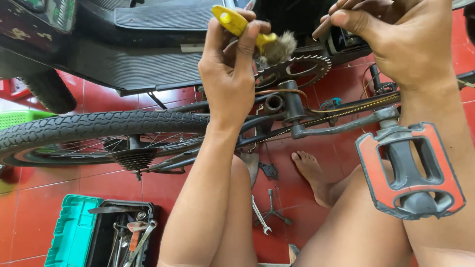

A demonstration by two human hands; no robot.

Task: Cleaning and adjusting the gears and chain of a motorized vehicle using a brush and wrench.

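Observation:
My left hand grips a yellow-handled brush whose frayed bristles rest against the toothed chainring of an upturned bicycle. My right hand is raised at the upper right, fingers curled around a dark part of the bike frame beside the chainring. The crank arm runs right to an orange and black pedal in front of my right forearm. The chain stretches along the dark frame.
The rear wheel with black tyre and cassette lies left. An open teal toolbox with several tools sits on the red tile floor. A spanner and Y-wrench lie by my bare foot. A black scooter footboard is behind.

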